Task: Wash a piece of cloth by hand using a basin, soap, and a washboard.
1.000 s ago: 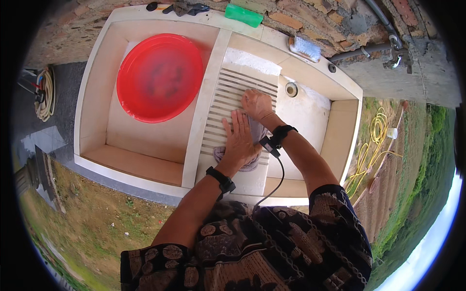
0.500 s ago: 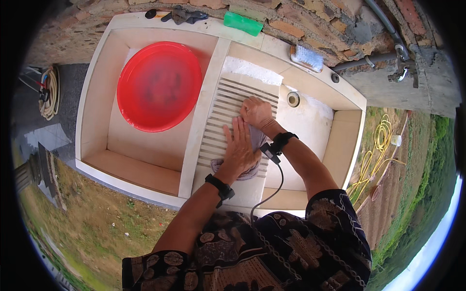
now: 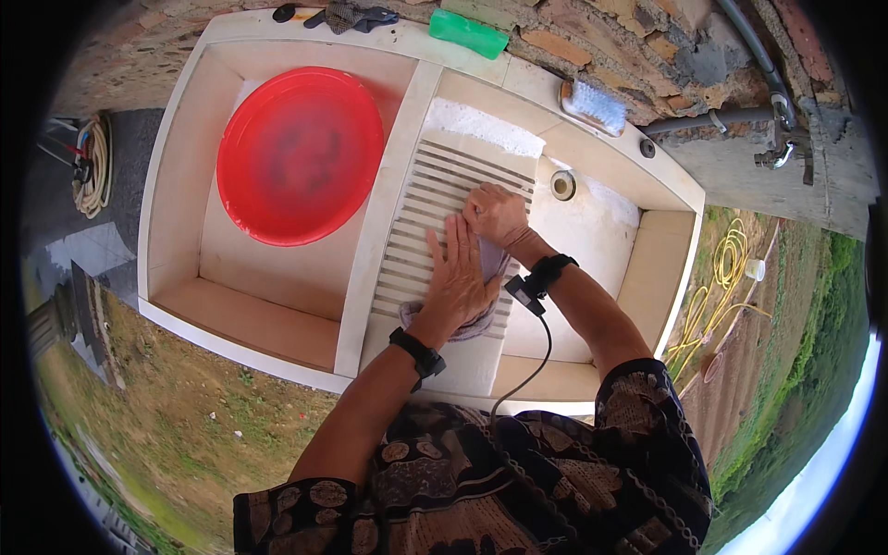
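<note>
A person in a dark patterned shirt (image 3: 481,481) is working with both bare arms over a pale two-bay sink (image 3: 381,227). A thin cable (image 3: 537,365) is running from the shirt to a small black box (image 3: 525,294) beside the right wristband (image 3: 552,271); another black wristband (image 3: 418,355) is circling the left wrist. The left hand (image 3: 450,282) is lying flat, fingers extended and gripping nothing, pressing on a greyish-purple cloth (image 3: 493,259). The right hand (image 3: 497,213), just beyond it, is clenching on the cloth's upper end, though the fabric inside the fist is hidden. The cloth is lying on a ridged board (image 3: 421,217) in the right bay, partly covered by the hands and bunching out below the left palm. To the right of the board, a round drain (image 3: 562,185) is showing. In the left bay, a red basin (image 3: 239,180) is holding cloudy water, with something dark blurring beneath the surface. Along the far ledge, a dark rag (image 3: 362,17), a green object (image 3: 468,33) and a bristle brush (image 3: 597,106) are resting below a brick wall (image 3: 638,55). A tap (image 3: 782,155) is jutting out at the upper right, while a yellow hose (image 3: 731,254) is coiling on the ground and green hills (image 3: 823,361) are rising farther off.
</note>
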The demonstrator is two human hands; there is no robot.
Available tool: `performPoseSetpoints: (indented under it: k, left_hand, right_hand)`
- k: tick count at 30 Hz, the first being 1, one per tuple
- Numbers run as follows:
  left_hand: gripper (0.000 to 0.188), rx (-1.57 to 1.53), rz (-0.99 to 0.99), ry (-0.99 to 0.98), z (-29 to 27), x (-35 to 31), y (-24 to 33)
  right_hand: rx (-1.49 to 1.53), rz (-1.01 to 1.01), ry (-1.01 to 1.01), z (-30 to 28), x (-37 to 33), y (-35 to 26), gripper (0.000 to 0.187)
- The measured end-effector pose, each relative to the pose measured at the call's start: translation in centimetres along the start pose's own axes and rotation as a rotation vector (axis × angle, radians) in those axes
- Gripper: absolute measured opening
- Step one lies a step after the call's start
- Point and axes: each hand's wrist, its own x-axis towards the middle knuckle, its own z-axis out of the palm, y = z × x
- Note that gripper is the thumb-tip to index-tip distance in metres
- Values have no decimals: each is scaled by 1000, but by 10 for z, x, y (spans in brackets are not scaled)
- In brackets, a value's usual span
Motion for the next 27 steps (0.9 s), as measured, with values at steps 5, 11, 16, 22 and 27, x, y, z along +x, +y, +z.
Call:
performPoseSetpoints:
  k: [5, 11, 16, 22, 27]
  left_hand:
    - [97, 36, -30, -37, 1, 5, 3]
    - [95, 430, -23, -66, -23, 11, -9]
    - [90, 19, -26, 4, -8, 38, -7]
    - [92, -29, -100, -99, 21, 51, -35]
    - [90, -32, -53, -9, 8, 44, -43]
  right_hand:
    - [-58, 182, -34, 8, 9, 5, 15]
    - [400, -27, -173, -80, -41, -80, 17]
    - [63, -4, -90, -21, 13, 6, 15]
    - [5, 165, -82, 46, 48, 40, 13]
    - [395, 24, -200, -30, -7, -40, 20]
